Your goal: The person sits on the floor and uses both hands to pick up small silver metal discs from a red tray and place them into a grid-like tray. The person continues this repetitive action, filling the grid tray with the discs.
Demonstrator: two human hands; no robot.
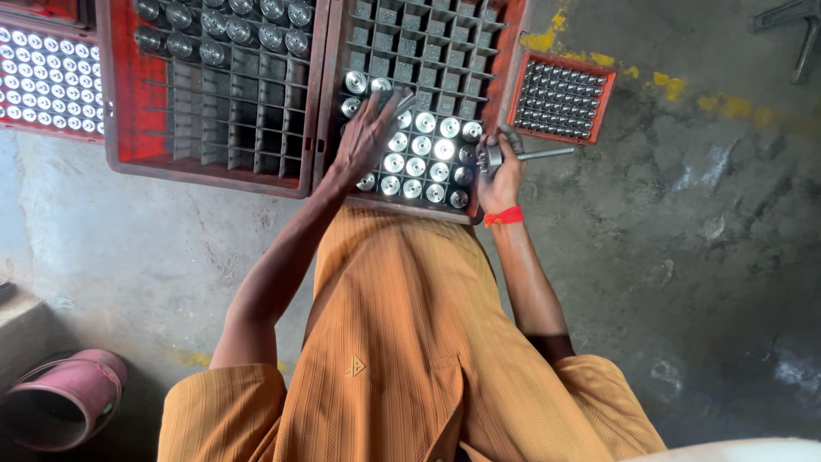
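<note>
The left hand (366, 137) is lying spread, fingers loosely extended, over the shiny round metal caps (416, 154) that are filling the near rows of a red compartment crate (505, 51); its fingertips are touching a cylindrical part (402, 101) near the top of the filled rows, though whether it is gripping it cannot be told. The right hand (500, 175), wearing a red wristband (504, 216), is closing around the head of a metal tool (522, 155) at the crate's right edge. The tool's thin shaft is sticking out to the right, its long axis running nearly level and pointing away from the crate. Just beyond its tip, a small red tray (560, 98) of dark metal pieces is resting on the grey concrete floor (701, 222). To the left, a second red crate (205, 85) is holding darker cylinders in its far rows. A pink bucket (60, 398) is lying at the lower left, beside the person's orange shirt (402, 342).
</note>
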